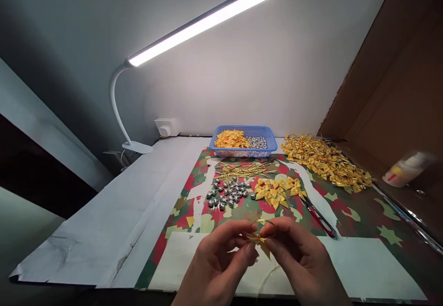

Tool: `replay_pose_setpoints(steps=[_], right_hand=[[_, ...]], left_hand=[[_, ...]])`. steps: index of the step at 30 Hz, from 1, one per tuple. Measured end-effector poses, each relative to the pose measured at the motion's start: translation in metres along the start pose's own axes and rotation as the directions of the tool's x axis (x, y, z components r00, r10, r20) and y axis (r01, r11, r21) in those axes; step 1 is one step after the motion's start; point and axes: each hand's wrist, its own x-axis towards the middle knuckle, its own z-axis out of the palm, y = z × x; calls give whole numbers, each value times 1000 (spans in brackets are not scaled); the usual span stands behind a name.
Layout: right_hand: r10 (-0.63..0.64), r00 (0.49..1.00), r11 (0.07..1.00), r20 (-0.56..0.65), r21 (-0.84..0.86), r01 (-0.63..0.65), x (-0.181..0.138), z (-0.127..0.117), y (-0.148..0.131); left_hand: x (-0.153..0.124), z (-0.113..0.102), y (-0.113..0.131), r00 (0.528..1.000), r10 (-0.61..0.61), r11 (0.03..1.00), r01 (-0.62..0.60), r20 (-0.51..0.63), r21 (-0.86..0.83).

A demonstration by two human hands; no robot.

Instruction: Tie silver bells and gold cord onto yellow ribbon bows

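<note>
My left hand (226,253) and my right hand (294,250) meet at the front of the table. Between their fingertips is a yellow ribbon bow (265,248), pinched from both sides. A loop of gold cord (265,221) arches above it, and a thin end of cord hangs below. Part of the bow is hidden behind the fingers. Just beyond the hands lie loose silver jingle bells (228,194) and a small group of yellow bows (277,190). Red-handled scissors (318,217) rest to the right. Cut lengths of gold cord (245,170) lie farther back.
A blue basket (242,150) at the back holds yellow bows and silver bells. Many corded bows (321,160) are heaped at the back right. A white bottle (403,171) stands beside cardboard (398,93). A lamp (207,22) hangs overhead; white paper (374,262) covers the front.
</note>
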Motion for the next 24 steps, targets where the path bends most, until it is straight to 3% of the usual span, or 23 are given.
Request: replay_pose_setpoints(steps=[7,15,24], right_hand=[[-152,986,980,63,-119,159,0,1,1],[-399,915,861,53,-320,394,3,3,7],[-263,961,931,-90,-284,228,-1,15,7]], left_hand=[[2,1,5,1000,14,1000,-14,4,-8],[3,1,6,1000,4,998,-5,25,67],[1,4,1,983,183,972,-177,-26,152]])
